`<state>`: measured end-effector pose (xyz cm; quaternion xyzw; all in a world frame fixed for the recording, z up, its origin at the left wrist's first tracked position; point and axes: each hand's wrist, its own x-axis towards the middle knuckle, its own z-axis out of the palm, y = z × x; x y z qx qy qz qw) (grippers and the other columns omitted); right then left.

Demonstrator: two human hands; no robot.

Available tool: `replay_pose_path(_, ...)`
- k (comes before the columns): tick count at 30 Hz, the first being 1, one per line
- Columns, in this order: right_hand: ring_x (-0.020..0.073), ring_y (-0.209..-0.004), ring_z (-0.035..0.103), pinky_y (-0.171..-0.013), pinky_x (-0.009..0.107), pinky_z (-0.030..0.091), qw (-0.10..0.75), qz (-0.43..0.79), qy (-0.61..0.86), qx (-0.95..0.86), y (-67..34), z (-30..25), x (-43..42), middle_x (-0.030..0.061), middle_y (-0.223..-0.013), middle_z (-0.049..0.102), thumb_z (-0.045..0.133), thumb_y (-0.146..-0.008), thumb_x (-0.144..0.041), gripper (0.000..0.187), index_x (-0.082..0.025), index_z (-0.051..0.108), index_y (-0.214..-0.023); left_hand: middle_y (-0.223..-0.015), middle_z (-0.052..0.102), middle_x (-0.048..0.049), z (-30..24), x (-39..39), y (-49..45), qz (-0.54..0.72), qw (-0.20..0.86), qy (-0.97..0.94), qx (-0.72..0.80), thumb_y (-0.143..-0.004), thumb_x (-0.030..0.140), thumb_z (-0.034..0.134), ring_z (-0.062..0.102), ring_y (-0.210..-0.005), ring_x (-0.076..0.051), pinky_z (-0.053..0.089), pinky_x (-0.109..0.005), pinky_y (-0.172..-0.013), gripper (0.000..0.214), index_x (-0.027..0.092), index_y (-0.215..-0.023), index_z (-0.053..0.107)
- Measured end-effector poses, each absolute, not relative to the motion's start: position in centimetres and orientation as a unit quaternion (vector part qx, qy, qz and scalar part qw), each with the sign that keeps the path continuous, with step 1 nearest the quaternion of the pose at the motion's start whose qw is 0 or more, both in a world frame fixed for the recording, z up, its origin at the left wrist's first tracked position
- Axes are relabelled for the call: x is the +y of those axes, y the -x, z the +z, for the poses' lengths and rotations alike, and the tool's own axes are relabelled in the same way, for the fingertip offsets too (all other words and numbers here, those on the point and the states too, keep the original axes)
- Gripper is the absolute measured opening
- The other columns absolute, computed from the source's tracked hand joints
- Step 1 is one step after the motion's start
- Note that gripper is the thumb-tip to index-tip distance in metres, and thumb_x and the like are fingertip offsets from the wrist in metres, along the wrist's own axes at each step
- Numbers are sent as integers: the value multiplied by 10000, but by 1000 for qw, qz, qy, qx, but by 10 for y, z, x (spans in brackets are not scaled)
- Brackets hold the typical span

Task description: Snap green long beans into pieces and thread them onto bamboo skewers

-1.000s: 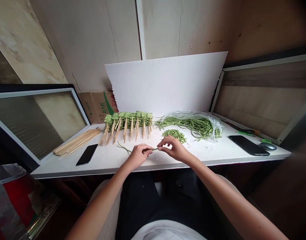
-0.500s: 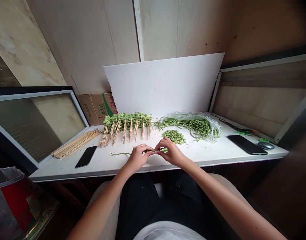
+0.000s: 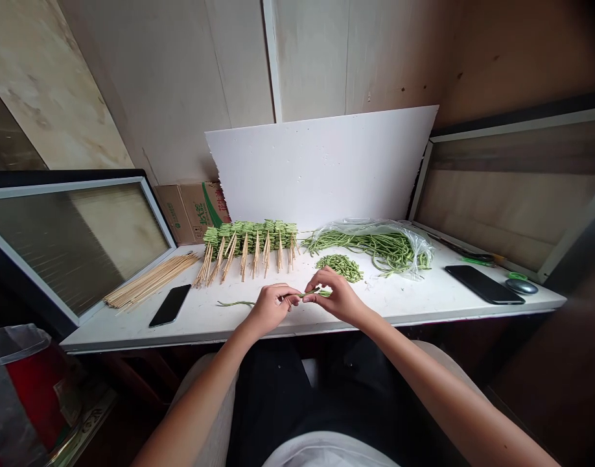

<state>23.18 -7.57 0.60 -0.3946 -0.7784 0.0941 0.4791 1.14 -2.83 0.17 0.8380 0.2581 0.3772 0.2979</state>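
Far side: a white board (image 3: 321,172) stands upright behind the desk (image 3: 200,327), with a cardboard box (image 3: 193,211) by its left end.
Flanks: a left framed panel (image 3: 98,246) and a right framed panel (image 3: 511,194) border the desk.
Far, left of middle: skewered beans (image 3: 251,235) are stacked in a row, bare stick ends pointing near.
Left: loose sticks (image 3: 149,282) lie beside the left framed panel; a dark left phone (image 3: 170,305) lies just nearer.
Far right: long beans (image 3: 360,243) spill from a clear plastic bag (image 3: 418,250).
Right: a dark right phone (image 3: 482,284) lies near a grey oval thing (image 3: 521,285).
In the way: cut pieces (image 3: 340,266) sit just beyond the right hand (image 3: 334,297), between it and the long beans.
Single bean (image 3: 235,303): held over the near desk, its thin tail trailing left.
Left hand (image 3: 273,306): curled, thumb pointing right, clamped on the single bean.
Right hand: arched, thumb and forefinger pinching the same bean, fingertips almost meeting the left's.
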Motion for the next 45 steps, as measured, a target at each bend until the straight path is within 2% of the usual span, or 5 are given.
replay_pose_path(11, 256, -892, 582, -830, 403, 486, 472, 101, 383, -787, -232, 14, -80, 63, -804, 707, 761, -912, -383, 165, -240, 734, -835, -859, 731, -66, 5, -39, -17, 375, 228, -872, 217, -996, 314, 634, 646, -773, -179, 490, -293, -744, 199, 191, -970, 787)
replay_pose_path(21, 246, -885, 608, -857, 390, 488, 471, 236, 348, -776, -227, 16, -86, 59, -760, 689, 789, -850, -544, 321, -237, 758, -761, -711, 696, -49, 9, -45, -17, 364, 370, -832, 194, -841, 77, 551, 624, -661, -152, 523, -273, -660, 248, 161, -720, 751)
replay_pose_path(34, 228, -846, 641, -833, 377, 506, 449, 345, 274, -778, -231, 20, -85, 61, -790, 689, 804, -824, -571, 377, -206, 735, -761, -749, 741, -34, 22, -54, -14, 349, 297, -875, 157, -841, 14, 592, 660, -745, -168, 518, -276, -736, 290, 202, -745, 790)
replay_pose_path(40, 238, -902, 619, -826, 385, 498, 478, 171, 394, -766, -233, 23, -87, 72, -902, 723, 748, -910, -485, 248, -237, 750, -906, -880, 775, -60, 20, -41, -11, 419, 227, -850, 223, -909, 215, 743, 688, -797, -204, 519, -321, -768, 72, 217, -924, 814)
replay_pose_path(45, 267, -923, 601, -810, 410, 502, 486, 77, 396, -776, -231, 26, -88, 86, -885, 718, 732, -931, -455, 204, -252, 756, -941, -934, 779, -55, 19, -37, -9, 442, 193, -839, 252, -942, 209, 718, 704, -855, -211, 519, -324, -785, 108, 233, -1000, 806)
